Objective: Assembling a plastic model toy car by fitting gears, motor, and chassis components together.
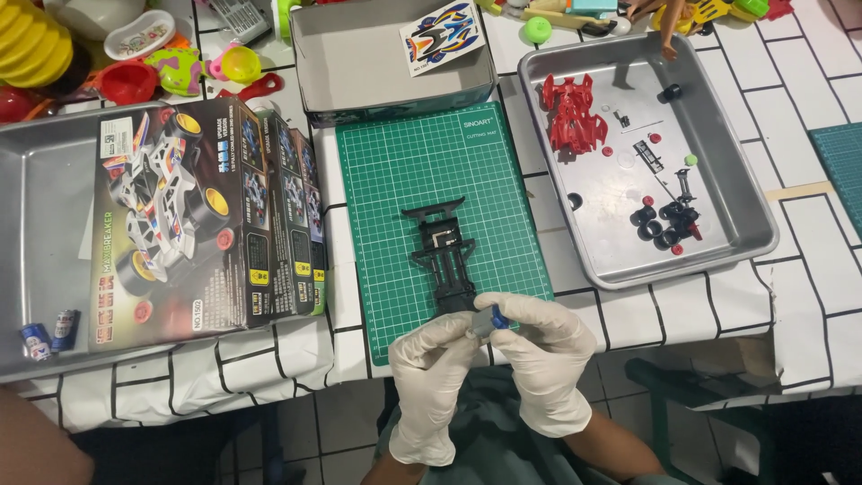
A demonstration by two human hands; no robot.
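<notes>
Both my hands wear white gloves and meet at the near edge of the green cutting mat (404, 171). My left hand (433, 370) and my right hand (539, 355) together pinch a small grey motor with a blue end (489, 321). Just beyond my fingers, a black toy car chassis (443, 256) lies lengthwise on the mat. The red car body shell (572, 112) rests in the metal tray on the right (745, 216), along with black wheels (660, 224) and several small parts.
A toy car kit box (193, 216) lies in the left metal tray (45, 180), with two small batteries (49, 334) beside it. An open grey box lid with a sticker sheet (395, 54) stands behind the mat. Colourful plastic toys crowd the far edge.
</notes>
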